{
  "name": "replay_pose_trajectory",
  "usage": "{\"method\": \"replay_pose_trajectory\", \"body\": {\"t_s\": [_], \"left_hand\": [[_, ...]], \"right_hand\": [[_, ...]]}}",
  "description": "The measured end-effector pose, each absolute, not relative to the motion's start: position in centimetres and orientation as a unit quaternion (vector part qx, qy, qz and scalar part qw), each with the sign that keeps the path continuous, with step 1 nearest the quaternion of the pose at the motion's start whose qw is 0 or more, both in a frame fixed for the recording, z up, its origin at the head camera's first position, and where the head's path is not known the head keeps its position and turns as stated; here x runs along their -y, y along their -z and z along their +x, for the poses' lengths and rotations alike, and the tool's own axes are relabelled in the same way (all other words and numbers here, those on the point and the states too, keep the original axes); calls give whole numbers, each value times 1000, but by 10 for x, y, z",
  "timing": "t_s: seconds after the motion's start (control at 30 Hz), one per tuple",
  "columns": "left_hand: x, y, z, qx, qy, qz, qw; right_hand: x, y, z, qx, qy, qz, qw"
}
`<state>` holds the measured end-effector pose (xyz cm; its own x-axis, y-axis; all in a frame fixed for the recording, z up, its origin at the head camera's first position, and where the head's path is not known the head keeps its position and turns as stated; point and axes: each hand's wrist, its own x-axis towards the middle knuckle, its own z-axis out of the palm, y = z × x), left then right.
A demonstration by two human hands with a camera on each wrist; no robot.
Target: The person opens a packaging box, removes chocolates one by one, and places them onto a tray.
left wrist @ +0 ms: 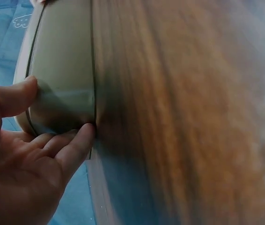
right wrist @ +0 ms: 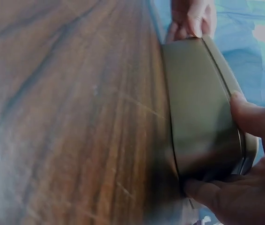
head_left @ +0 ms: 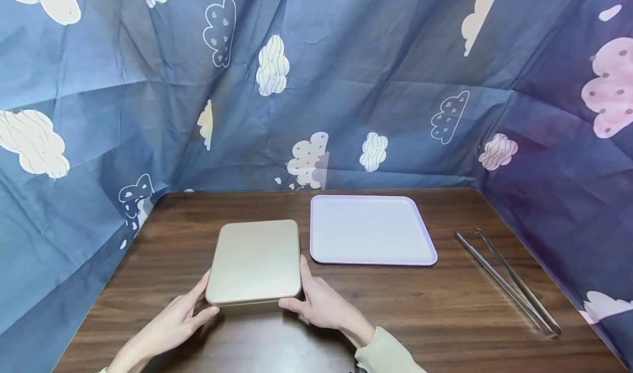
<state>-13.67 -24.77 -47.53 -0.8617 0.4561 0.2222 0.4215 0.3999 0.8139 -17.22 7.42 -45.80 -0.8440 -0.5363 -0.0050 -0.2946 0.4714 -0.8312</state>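
Observation:
A gold-coloured metal tin box [head_left: 256,260] with rounded corners and its lid on sits on the wooden table, left of centre. My left hand [head_left: 173,321] grips its near left corner, thumb on the front wall and fingers along the side. At the near right corner my right hand [head_left: 323,304] holds it the same way. Both wrist views show the tin's plain front wall [left wrist: 64,65] and a thumb by the lid seam. In the right wrist view the lower fingers [right wrist: 202,192] reach down near the table. What is inside the tin is hidden.
A white tray with a lilac rim [head_left: 373,263] lies flat just right of the tin. Metal tongs [head_left: 514,285] lie spread near the table's right edge. Blue cloud-patterned cloth [head_left: 336,115] hangs behind and along both sides of the wooden table [head_left: 420,312].

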Motion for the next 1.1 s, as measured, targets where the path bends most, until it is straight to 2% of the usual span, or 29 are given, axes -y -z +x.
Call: {"method": "replay_pose_trajectory", "body": {"t_s": [0.33, 0.8, 0.9, 1.1], "left_hand": [[245, 481, -133, -843, -483, 237, 24], [241, 472, -133, -914, -342, 205, -75], [241, 469, -135, -914, -340, 208, -71], [240, 467, -139, -891, -392, 226, -21]], "right_hand": [[-74, 466, -170, -881, 385, -263, 77], [-73, 460, -173, -892, 365, -252, 82], [-74, 458, -175, -894, 360, -257, 74], [-76, 458, -175, -888, 375, -253, 87]]}}
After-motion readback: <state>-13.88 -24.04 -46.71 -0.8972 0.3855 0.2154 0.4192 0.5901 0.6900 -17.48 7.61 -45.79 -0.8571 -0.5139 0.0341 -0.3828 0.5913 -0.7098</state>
